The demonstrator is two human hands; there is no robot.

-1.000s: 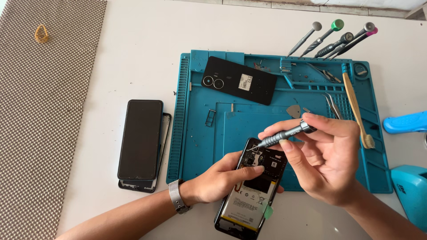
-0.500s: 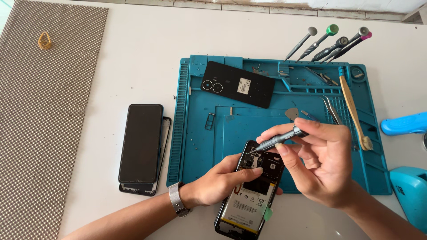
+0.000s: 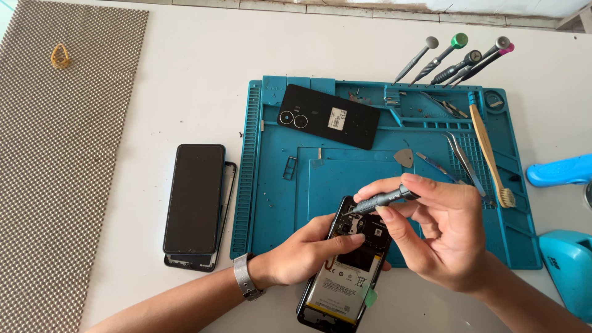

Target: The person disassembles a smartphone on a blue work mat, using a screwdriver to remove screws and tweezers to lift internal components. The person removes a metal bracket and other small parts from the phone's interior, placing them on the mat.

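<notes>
Surface: white table with a blue repair mat on it; the work sits at the mat's near edge.
Phone: opened phone with its back off, lying face down, half on the mat and half on the table, battery and boards showing.
Left hand: left hand lies on the phone's left side, fingers pressing it flat, thumb across the upper part. A metal watch is on that wrist.
Right hand: right hand pinches a grey screwdriver between thumb and fingertips, tip aimed down-left at the phone's top corner near the camera.
Doing it well: in my judgement the tip should sit square in the screw head with the shaft more upright, light downward pressure, slow twists, and the left hand keeping the phone from sliding.
In the way: the left thumb is close to the tip; the right fingers hide the screw, so whether the tip is seated cannot be told.
Mid mat: small grey pick, tweezers, a bamboo brush on the right; tiny loose parts could scatter if bumped.
Left of mat: dark phone stacked on a frame.
Far mat: black back cover with 2 camera rings.
Beyond: 5 spare screwdrivers; a dotted mat on the far left.
</notes>
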